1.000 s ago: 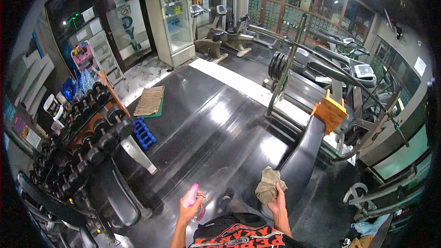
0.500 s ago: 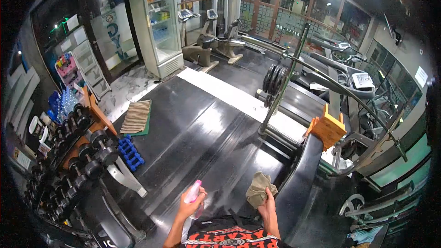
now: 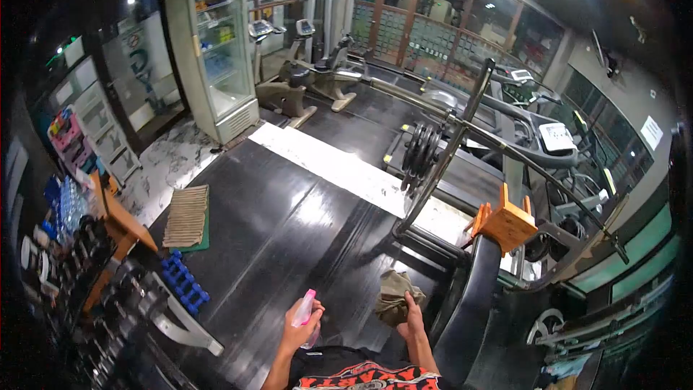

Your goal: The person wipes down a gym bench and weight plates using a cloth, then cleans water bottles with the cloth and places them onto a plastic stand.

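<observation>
The black bench (image 3: 475,303) is serving here as the landmark for all places. The left hand (image 3: 300,323) is gripping a pink bottle (image 3: 306,309), with the fingers curling around it. This hand is staying to the left of the bench, well apart from it, above the dark floor (image 3: 281,238). The right hand (image 3: 413,321) is holding a crumpled olive-brown cloth (image 3: 393,295), and its thumb is pressing on the near side of the cloth. The cloth is hanging just to the left of the bench, between the bench and the bottle. Whether it is touching the bench, I cannot tell.

At the far end of the bench, an orange wooden stool (image 3: 509,224) is standing tilted in the view. Beyond the bench and toward the left, black weight plates (image 3: 420,155) are hanging on a barbell. Much farther left of the bench, a striped mat (image 3: 186,217) is lying partly over a green mat (image 3: 205,237), and blue dumbbells (image 3: 185,283) are resting near these mats. A glass-door fridge (image 3: 220,65) is standing far beyond the bench, also toward the left.
</observation>
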Demonstrator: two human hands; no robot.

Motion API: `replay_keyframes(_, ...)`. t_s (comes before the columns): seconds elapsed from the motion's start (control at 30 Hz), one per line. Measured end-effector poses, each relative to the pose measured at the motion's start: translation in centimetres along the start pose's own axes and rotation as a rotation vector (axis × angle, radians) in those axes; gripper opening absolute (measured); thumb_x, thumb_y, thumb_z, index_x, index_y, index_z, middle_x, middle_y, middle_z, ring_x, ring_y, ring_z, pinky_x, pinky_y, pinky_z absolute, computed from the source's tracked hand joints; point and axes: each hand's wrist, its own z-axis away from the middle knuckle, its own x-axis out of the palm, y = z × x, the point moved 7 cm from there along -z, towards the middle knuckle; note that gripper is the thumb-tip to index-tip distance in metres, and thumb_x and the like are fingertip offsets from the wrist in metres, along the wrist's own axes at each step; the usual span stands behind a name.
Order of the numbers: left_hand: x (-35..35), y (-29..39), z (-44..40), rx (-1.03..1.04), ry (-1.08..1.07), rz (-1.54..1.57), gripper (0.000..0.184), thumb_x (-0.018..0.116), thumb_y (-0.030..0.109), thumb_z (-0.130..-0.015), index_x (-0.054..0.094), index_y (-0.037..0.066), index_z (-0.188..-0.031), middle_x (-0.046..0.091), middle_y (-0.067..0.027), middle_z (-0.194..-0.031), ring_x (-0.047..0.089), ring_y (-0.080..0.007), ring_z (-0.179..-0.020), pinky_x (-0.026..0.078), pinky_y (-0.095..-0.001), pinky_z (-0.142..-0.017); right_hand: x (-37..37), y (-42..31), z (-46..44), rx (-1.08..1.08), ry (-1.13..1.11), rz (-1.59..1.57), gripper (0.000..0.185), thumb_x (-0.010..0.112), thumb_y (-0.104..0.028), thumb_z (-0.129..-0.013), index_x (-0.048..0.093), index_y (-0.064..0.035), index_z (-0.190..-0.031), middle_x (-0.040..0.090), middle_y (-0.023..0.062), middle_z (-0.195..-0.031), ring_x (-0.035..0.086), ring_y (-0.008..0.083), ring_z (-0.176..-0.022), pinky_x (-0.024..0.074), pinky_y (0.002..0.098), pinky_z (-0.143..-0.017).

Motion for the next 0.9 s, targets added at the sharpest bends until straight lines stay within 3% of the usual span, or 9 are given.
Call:
replay_keyframes(0.1,-2.1,0.6,-5.0,0.056,0.002,0.003,0.015,0.061,0.001,-0.084,0.058,-0.001,-0.098,0.064,-0.0061,-0.085,0.058,-0.0077,-0.059,0.047,-0.0226,-0.054,2.7,0.7,-1.8,0.007,0.118,0.058,0.037,0.054,-0.027,-0.092,0.052,-0.0036,-0.12,0.06,0.009,-0.115,0.059,0.0234,-0.103,0.0478,0.0396,-0.091)
replay_keyframes(0.17,-3.0,0.4,-8.0,0.022,0.007,0.077,0.014,0.062,0.003,-0.083,0.059,0.0,-0.096,0.064,-0.0053,-0.084,0.058,-0.0075,-0.059,0.047,-0.0226,-0.053,4.7,0.6,-2.9,-0.061,0.043,0.076,0.037,0.055,-0.026,-0.092,0.052,-0.003,-0.12,0.06,0.0093,-0.115,0.06,0.0238,-0.102,0.0477,0.0394,-0.091)
replay_keyframes(0.23,-3.3,1.5,-10.9,0.022,-0.081,-0.18,0.014,0.059,-0.002,-0.083,0.056,-0.001,-0.097,0.062,-0.0067,-0.086,0.057,-0.0087,-0.061,0.048,-0.0237,-0.054,5.8,0.7,-3.8,-0.059,0.03,0.057,0.037,0.055,-0.026,-0.092,0.051,-0.0032,-0.121,0.06,0.0095,-0.115,0.06,0.0236,-0.102,0.0473,0.0391,-0.091)
replay_keyframes(0.3,-3.5,2.1,-13.4,0.051,-0.107,-0.19,0.015,0.059,-0.002,-0.083,0.055,0.0,-0.097,0.061,-0.0069,-0.085,0.057,-0.0097,-0.061,0.048,-0.0237,-0.054,5.8,0.6,-4.8,-0.083,0.07,0.02,0.038,0.053,-0.026,-0.093,0.05,-0.0035,-0.123,0.059,0.0099,-0.117,0.059,0.0233,-0.103,0.0472,0.0386,-0.091)
replay_keyframes(0.5,-2.0,-0.2,-20.0,-0.055,-0.113,-0.056,0.013,0.061,0.001,-0.083,0.058,0.002,-0.095,0.063,-0.0046,-0.082,0.057,-0.0079,-0.059,0.047,-0.0228,-0.053,4.7,0.1,-9.9,-0.068,0.109,-0.116,0.043,0.048,-0.035,-0.093,0.049,-0.0055,-0.125,0.057,0.0073,-0.121,0.056,0.0225,-0.109,0.0434,0.0387,-0.095)
replay_keyframes(0.57,-0.8,-0.4,-22.4,0.06,-0.148,-0.109,0.012,0.06,0.001,-0.083,0.058,0.002,-0.095,0.062,-0.0041,-0.082,0.058,-0.0084,-0.061,0.047,-0.0233,-0.055,4.9,-1.0,-12.2,-0.073,0.131,-0.145,0.043,0.047,-0.035,-0.093,0.05,-0.006,-0.125,0.057,0.0066,-0.121,0.056,0.0225,-0.109,0.0427,0.0387,-0.096)
replay_keyframes(0.63,1.2,0.2,-25.0,0.018,-0.131,-0.015,0.009,0.059,0.0,-0.083,0.058,0.001,-0.092,0.061,-0.0039,-0.08,0.058,-0.0086,-0.061,0.047,-0.0235,-0.057,5.1,-3.2,-14.6,-0.147,0.141,-0.115,0.042,0.047,-0.035,-0.093,0.05,-0.0062,-0.125,0.057,0.0063,-0.12,0.056,0.0227,-0.109,0.043,0.0384,-0.095)
replay_keyframes(0.67,2.2,0.3,-26.4,0.036,-0.165,-0.049,0.008,0.059,-0.001,-0.083,0.058,0.001,-0.091,0.06,-0.0039,-0.079,0.058,-0.0084,-0.061,0.047,-0.0234,-0.057,5.3,-4.3,-15.9,-0.168,0.159,-0.136,0.042,0.049,-0.033,-0.093,0.049,-0.0028,-0.123,0.057,0.0106,-0.119,0.057,0.0251,-0.106,0.0459,0.0418,-0.092)
replay_keyframes(0.9,9.8,3.0,-38.0,0.038,-0.29,-0.079,0.007,0.059,0.0,-0.083,0.058,0.001,-0.09,0.059,-0.0039,-0.075,0.057,-0.0085,-0.06,0.046,-0.0232,-0.056,10.5,-16.2,-23.8,-0.35,0.11,-0.056,0.036,0.052,-0.025,-0.093,0.049,-0.0032,-0.121,0.06,0.0097,-0.114,0.061,0.0232,-0.101,0.0497,0.0393,-0.087)
